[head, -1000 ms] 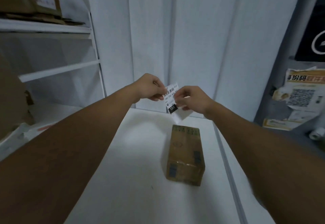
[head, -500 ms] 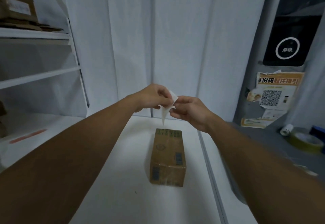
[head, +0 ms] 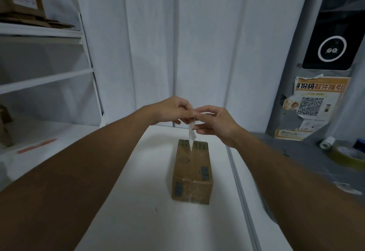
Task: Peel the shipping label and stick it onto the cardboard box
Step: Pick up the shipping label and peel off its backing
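Note:
A small brown cardboard box (head: 192, 171) lies lengthwise on the white table (head: 138, 211), taped, with dark printed marks on its top. Above its far end, both hands meet in the air. My left hand (head: 173, 109) and my right hand (head: 214, 123) pinch the top of the white shipping label (head: 191, 133), which hangs edge-on as a thin white strip pointing down toward the box. Its printed side is turned away from view. The label does not touch the box.
White shelving (head: 45, 33) stands at the left with cardboard boxes (head: 21, 2) on top. At the right, a grey counter (head: 296, 152) holds tape rolls (head: 349, 155); an orange QR poster (head: 312, 108) and a black panel (head: 331, 41) hang on the wall. White wall panels stand behind the table.
The label has turned from face-on, barcode visible, to edge-on and hanging down. Both hands stay pinched on it; the view has shifted to the right.

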